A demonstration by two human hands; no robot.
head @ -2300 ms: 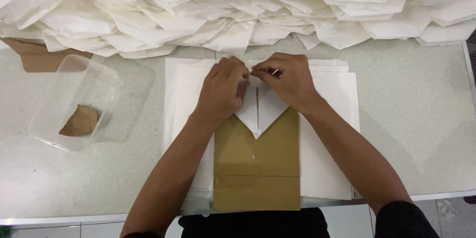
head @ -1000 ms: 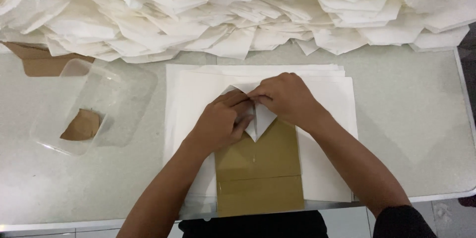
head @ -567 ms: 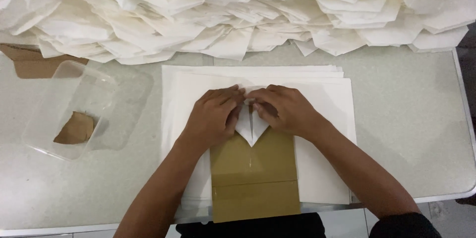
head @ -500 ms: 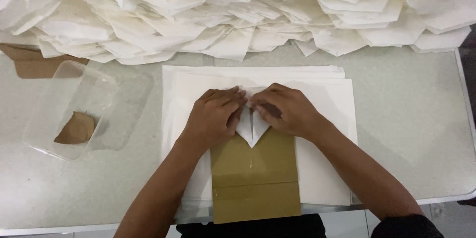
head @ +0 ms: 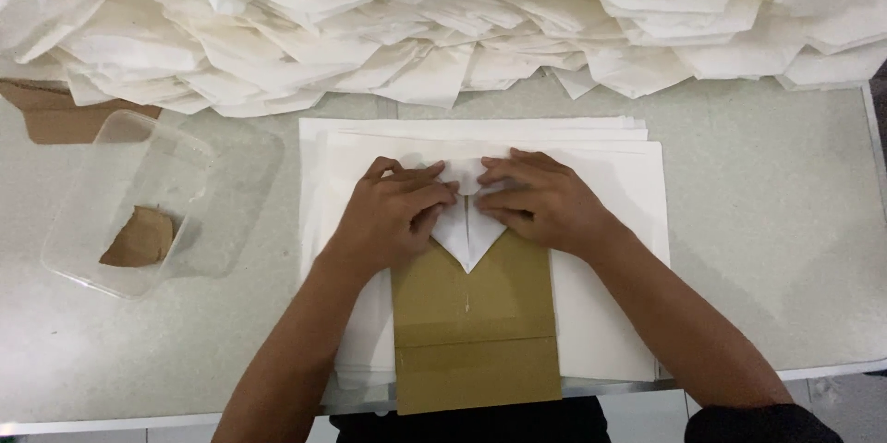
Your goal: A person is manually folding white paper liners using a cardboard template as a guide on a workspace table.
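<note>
Folded white paper [head: 469,238], tip toward wearer

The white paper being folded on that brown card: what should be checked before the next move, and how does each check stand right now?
1. Left hand pressing on the white paper: ok.
2. Right hand pressing on it too: ok.
3. Folded flaps meet in a centred point over the brown card: ok.
4. Card lying square on the stack of white sheets: ok.
5. Creases sharp under the fingers: cannot tell, hidden.
6. Clear plastic container apart from the stack: ok.
</note>
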